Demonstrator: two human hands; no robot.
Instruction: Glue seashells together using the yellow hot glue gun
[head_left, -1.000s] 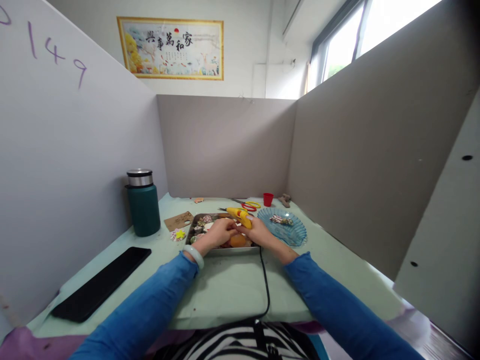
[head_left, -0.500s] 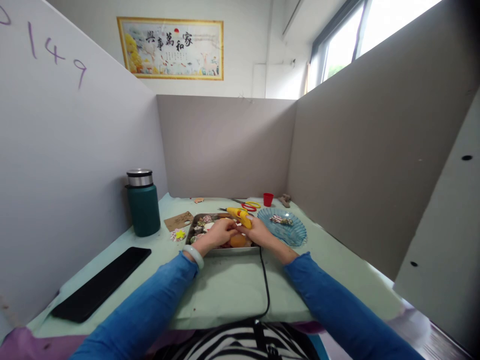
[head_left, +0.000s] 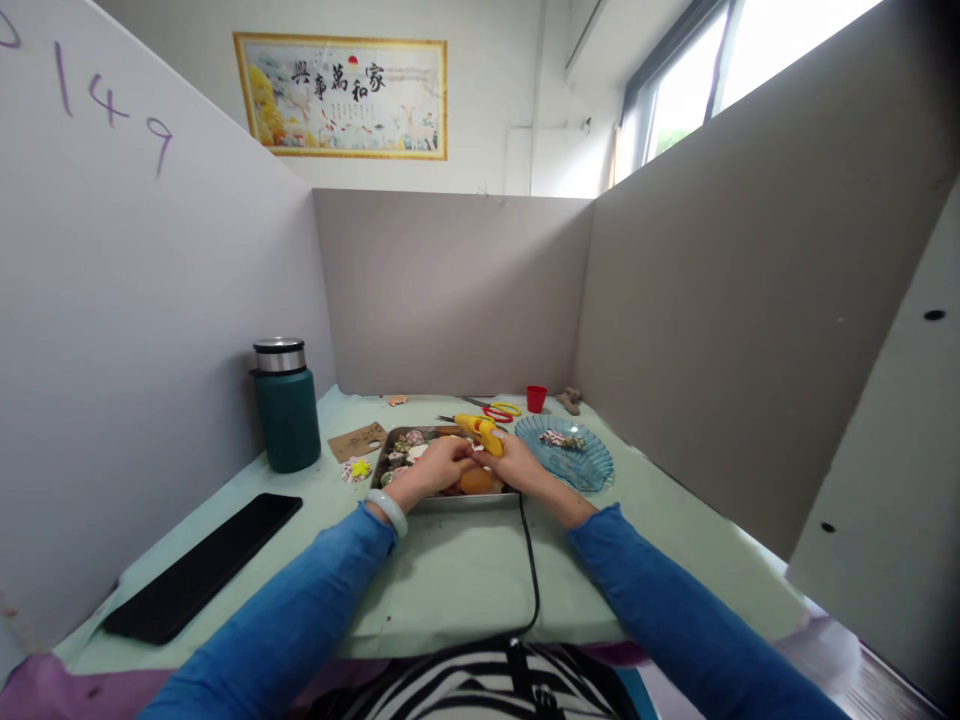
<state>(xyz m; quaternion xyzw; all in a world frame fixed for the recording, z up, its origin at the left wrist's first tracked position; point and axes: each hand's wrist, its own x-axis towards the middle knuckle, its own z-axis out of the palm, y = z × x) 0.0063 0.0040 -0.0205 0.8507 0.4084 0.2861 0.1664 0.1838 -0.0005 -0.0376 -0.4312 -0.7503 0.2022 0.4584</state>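
Note:
Both my hands meet over a steel tray (head_left: 384, 458) filled with several small decorated pieces. My right hand (head_left: 516, 464) is wrapped round a yellow glue gun (head_left: 481, 432), whose nozzle points left and away; its black cord (head_left: 531, 560) runs back toward me. My left hand (head_left: 436, 464) has its fingers pinched together right beside the gun, on something too small to make out. A pale bangle (head_left: 388, 510) sits on my left wrist. An orange round piece (head_left: 475, 482) lies in the tray below my hands.
A dark green flask (head_left: 285, 406) stands at the left, a black phone (head_left: 201, 566) nearer me. A blue shell-shaped glass dish (head_left: 576, 452) lies right of the tray. Scissors (head_left: 496, 409), a small red cup (head_left: 535, 398) and a brown card (head_left: 358, 441) sit behind. Grey partitions enclose the desk.

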